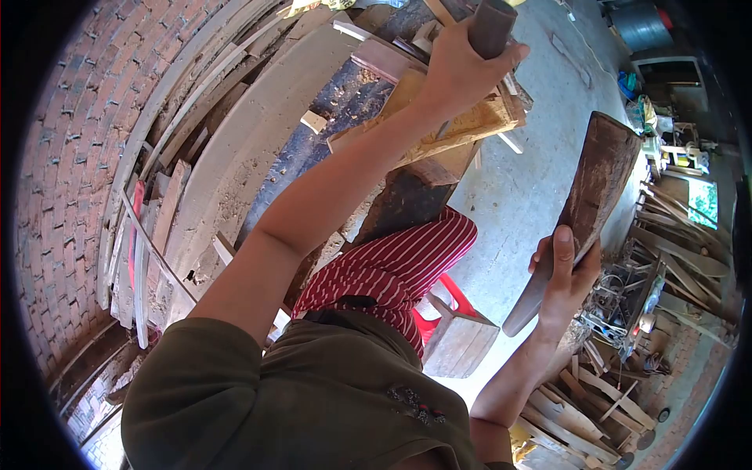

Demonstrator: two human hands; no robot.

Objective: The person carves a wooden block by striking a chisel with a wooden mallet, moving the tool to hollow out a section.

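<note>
My left hand (462, 66), at the top of the view, is closed round a dark cylindrical piece (492, 30). Below it lies a yellowish wooden block (458, 129) on a low bench with a dark top. At the right, my right hand (568, 278) grips a long dark wooden mallet (599, 176) by its narrow lower part, the wide end pointing up. The two held things are apart. A small pale wood chip (313, 121) rests on the dark surface left of the block.
Long planks (258, 141) lean along the brick wall (94, 117) at the left. Below the right hand stands a wooden box (460, 345) by a red stool (427, 327). Wood scraps (572, 423) and tools pile up at the right, and a metal drum (641, 27) stands at the top right.
</note>
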